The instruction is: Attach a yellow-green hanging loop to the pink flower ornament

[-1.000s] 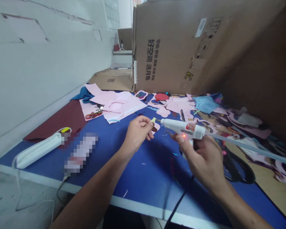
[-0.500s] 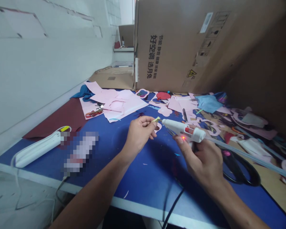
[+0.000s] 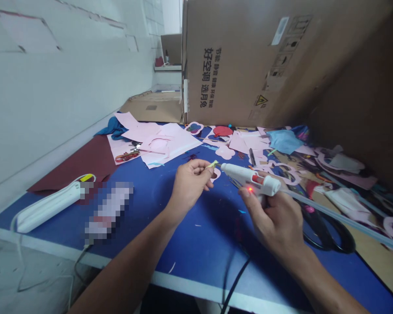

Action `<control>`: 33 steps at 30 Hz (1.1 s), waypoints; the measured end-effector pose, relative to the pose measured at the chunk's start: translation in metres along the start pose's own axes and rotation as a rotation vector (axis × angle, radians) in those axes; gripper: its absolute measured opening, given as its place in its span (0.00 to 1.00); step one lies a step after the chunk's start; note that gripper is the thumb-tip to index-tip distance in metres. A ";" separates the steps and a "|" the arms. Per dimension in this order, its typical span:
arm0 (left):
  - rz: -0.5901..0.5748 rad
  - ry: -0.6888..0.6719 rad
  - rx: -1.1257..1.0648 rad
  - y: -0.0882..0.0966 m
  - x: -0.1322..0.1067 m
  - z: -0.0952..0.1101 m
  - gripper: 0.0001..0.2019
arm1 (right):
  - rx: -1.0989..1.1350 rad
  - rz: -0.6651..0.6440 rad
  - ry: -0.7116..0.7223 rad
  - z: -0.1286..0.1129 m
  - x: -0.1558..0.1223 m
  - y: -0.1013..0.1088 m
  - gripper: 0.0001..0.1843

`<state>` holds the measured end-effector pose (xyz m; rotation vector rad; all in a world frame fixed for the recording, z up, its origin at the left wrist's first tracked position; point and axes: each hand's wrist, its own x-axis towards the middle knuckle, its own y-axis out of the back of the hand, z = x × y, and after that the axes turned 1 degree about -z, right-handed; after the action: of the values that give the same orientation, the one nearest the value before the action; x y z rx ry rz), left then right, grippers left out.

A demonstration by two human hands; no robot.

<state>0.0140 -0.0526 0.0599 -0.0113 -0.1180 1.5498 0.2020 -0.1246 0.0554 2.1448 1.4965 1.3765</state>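
Blue counter (image 3: 190, 248) below us, one big cardboard box (image 3: 242, 56) standing at its back, and two bare hands out in front! Our left hand (image 3: 194, 179) has its fingers pinched together on one small yellow-green piece (image 3: 212, 165), held up above the counter. Our right hand (image 3: 278, 213) is wrapped around one white glue gun (image 3: 239, 172), a single red light (image 3: 250, 189) aglow, its nozzle (image 3: 218, 165) right at that piece; whether they touch, we can't tell. Just beside our right hand, one pair of black-handled scissors (image 3: 325, 237). Over on our left, one long white object (image 3: 49, 209) and one maroon sheet (image 3: 78, 163). Farther back, one red round piece (image 3: 222, 131) among pink papers (image 3: 175, 137), too jumbled for us to count.
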 end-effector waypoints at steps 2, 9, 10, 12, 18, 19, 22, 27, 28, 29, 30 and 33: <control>-0.002 -0.001 -0.002 0.000 0.000 0.000 0.05 | -0.005 -0.006 -0.001 0.000 0.000 0.000 0.24; -0.007 -0.002 -0.001 0.000 0.000 0.000 0.06 | -0.036 -0.012 -0.010 0.001 0.001 0.001 0.23; -0.008 0.000 -0.003 0.000 0.000 0.000 0.06 | -0.038 -0.011 -0.011 0.000 0.001 0.001 0.23; -0.005 0.004 -0.003 0.000 0.000 0.000 0.06 | -0.033 -0.011 -0.015 0.000 0.001 0.001 0.22; -0.010 -0.002 0.020 -0.001 -0.001 0.001 0.06 | 0.001 0.017 0.021 -0.001 0.001 -0.001 0.21; -0.011 -0.003 0.026 -0.001 -0.001 0.001 0.05 | 0.004 0.021 0.028 0.000 0.001 -0.001 0.22; -0.008 -0.002 0.039 -0.002 -0.002 0.002 0.05 | -0.006 0.028 0.046 0.001 0.001 -0.002 0.23; -0.013 -0.006 0.043 -0.002 -0.002 0.002 0.05 | -0.010 0.036 0.044 -0.001 0.002 -0.001 0.23; -0.012 -0.004 0.043 -0.002 -0.002 0.002 0.05 | -0.013 0.036 0.040 -0.002 0.003 0.000 0.22; -0.011 -0.002 0.044 -0.002 -0.002 0.002 0.05 | -0.018 0.036 0.038 -0.002 0.003 0.000 0.22; -0.010 0.001 0.045 -0.002 -0.002 0.002 0.05 | -0.022 0.034 0.038 -0.003 0.004 0.000 0.22; -0.008 0.001 0.044 -0.001 -0.001 0.001 0.04 | -0.019 0.040 0.058 -0.002 0.004 0.000 0.22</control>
<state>0.0152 -0.0541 0.0610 0.0234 -0.0830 1.5442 0.2007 -0.1220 0.0585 2.1519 1.4619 1.4729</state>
